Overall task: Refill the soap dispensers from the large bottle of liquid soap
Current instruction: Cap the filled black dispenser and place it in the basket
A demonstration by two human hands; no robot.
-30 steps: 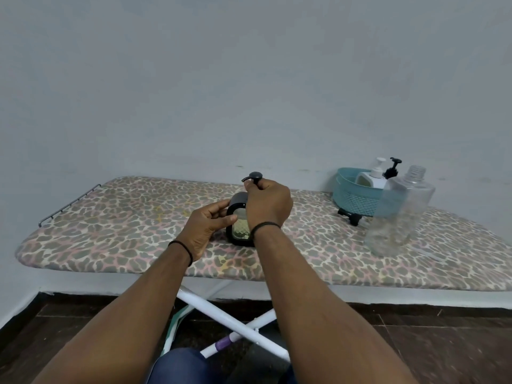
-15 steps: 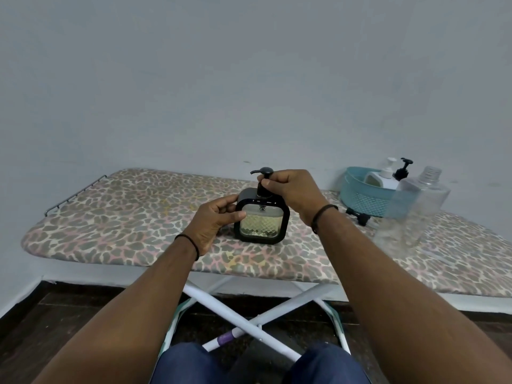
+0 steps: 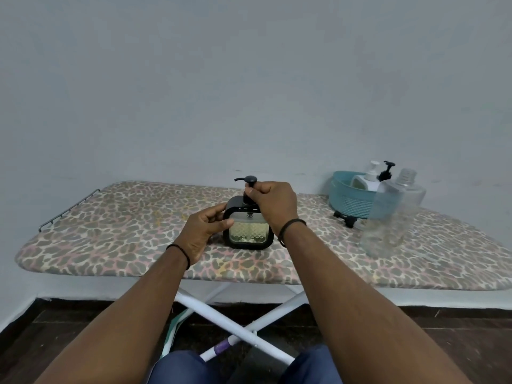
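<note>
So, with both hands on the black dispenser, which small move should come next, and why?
Probably unscrew the pump: the right hand pinches the pump neck while the left hand steadies the black dispenser, whose pump is on, so nothing can be poured in.

Both bare forearms reach forward from the bottom edge toward 12 o'clock, each wrist ringed by a thin black band. The left hand is cupped, thumb and fingers curled toward 3 o'clock in a side grip. The right hand, at 1 o'clock from it, is closed, fingertips pinched together, knuckles up.
</note>
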